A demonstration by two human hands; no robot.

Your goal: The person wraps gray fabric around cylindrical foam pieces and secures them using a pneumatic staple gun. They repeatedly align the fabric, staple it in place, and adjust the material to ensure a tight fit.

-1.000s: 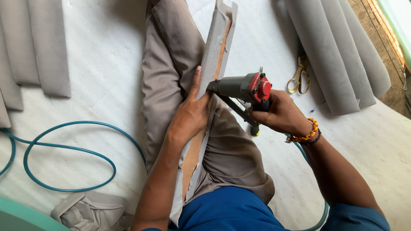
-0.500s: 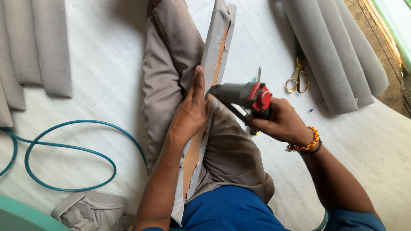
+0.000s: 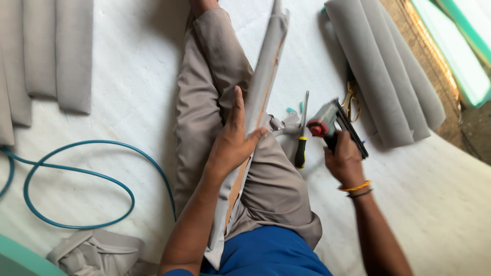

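White padded floor (image 3: 128, 76) fills the view; I see the person seated on it, legs in grey trousers (image 3: 204, 102) stretched toward the far edge.

Grey upholstered panels (image 3: 378, 66) lie stacked by the far right edge of the floor. More grey panels (image 3: 56, 51) lie flat at the far left corner.

Teal air hose (image 3: 76, 194) loops over the left side of the floor, near the grey cloth bundle (image 3: 97, 250) at the near left corner.

Long fabric-covered strip (image 3: 266, 66) rests along the lap and between the legs, running from the blue shirt (image 3: 271, 255) out toward the far edge; a bare wood edge shows along its right side.

Left hand (image 3: 232, 145) lies flat on the strip near its middle, fingers (image 3: 238, 105) extended along the fabric and thumb hooked over the wood edge, pressing rather than gripping.

Right hand (image 3: 345, 158) is off to the right of the legs, fingers wrapped tight around the handle of a grey and red staple gun (image 3: 330, 122), held just above the floor and well apart from the strip.

Screwdriver (image 3: 302, 138) with a black and yellow handle lies on the floor between the right leg and the gun.

Scissors (image 3: 350, 99) lie just beside the stacked panels, partly hidden behind the gun.

Orange bracelet (image 3: 355, 186) on the right wrist.
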